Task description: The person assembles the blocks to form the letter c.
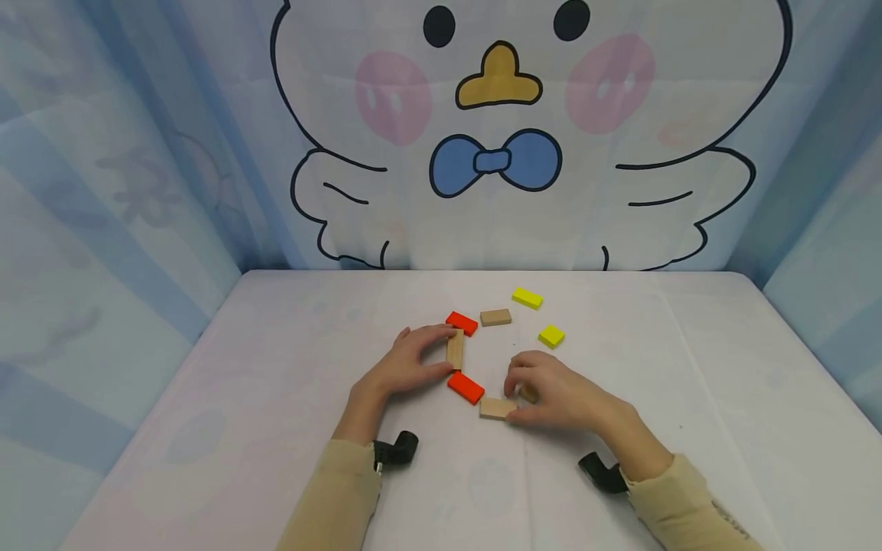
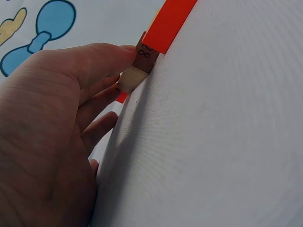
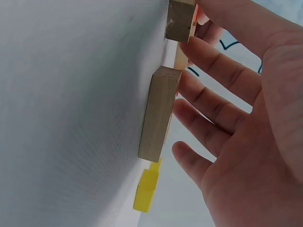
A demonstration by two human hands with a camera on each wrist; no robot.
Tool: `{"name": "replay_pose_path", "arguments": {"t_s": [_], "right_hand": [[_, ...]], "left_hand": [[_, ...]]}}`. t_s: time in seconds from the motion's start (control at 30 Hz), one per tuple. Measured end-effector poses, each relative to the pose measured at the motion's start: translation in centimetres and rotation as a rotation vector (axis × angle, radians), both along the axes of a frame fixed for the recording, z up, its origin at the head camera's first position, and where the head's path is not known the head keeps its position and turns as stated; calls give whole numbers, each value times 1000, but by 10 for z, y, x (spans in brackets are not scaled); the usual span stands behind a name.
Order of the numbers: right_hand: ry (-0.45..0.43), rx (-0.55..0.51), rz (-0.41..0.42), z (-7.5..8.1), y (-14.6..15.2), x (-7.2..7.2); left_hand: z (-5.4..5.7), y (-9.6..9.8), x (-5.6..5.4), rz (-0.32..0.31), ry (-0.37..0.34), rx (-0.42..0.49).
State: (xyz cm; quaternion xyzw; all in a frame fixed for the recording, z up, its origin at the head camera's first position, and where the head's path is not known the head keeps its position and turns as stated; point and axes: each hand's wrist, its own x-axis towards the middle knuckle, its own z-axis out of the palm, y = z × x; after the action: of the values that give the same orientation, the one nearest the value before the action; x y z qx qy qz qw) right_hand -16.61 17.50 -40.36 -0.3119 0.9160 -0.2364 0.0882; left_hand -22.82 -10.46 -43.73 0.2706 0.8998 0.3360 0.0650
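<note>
- A white cloth-covered surface [image 1: 276, 428] is seen from the head view, and a ring of small flat blocks is laid out near its middle.
- The left hand [image 1: 406, 363] is placed at about nine o'clock of the ring; an upright-lying natural wood block [image 1: 455, 350] is pinched between its thumb and fingers, so the fingers are curled round that block.
- In the left wrist view the same wood block [image 2: 139, 66] is held at the fingertip, with a red block [image 2: 168, 23] touching its far end.
- A far red block [image 1: 462, 323] lies at about eleven o'clock, just beyond the held block, and a near red block [image 1: 465, 387] lies at about seven o'clock, just beside the left thumb.
- The right hand [image 1: 558, 394] is placed at about four o'clock; its curled fingers are closed on a small wood block [image 1: 527, 394], largely hidden beneath them.
- A near wood block [image 1: 496, 408] lies at six o'clock, touched by the right thumb.
- In the right wrist view a long wood block [image 3: 158, 116] lies flat on the surface in front of the fingers [image 3: 213, 99], and a second wood piece [image 3: 180, 21] is held at the thumb tip.
- A far wood block [image 1: 495, 317] lies at twelve o'clock, untouched.
- Two yellow blocks lie apart from the hands: a far yellow block [image 1: 527, 298] at one o'clock and a nearer yellow block [image 1: 551, 335] at two o'clock.
- A curtain with a cartoon bird [image 1: 503, 115] hangs behind the surface.
</note>
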Motion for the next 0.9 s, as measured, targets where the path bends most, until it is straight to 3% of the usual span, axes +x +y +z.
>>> {"name": "replay_pose_path", "arguments": {"t_s": [0.53, 0.9], "right_hand": [[48, 10, 25, -2, -2, 0], [68, 13, -68, 4, 11, -5]], "left_hand": [[-2, -1, -2, 1, -2, -11], [-2, 0, -2, -12, 4, 2]]}}
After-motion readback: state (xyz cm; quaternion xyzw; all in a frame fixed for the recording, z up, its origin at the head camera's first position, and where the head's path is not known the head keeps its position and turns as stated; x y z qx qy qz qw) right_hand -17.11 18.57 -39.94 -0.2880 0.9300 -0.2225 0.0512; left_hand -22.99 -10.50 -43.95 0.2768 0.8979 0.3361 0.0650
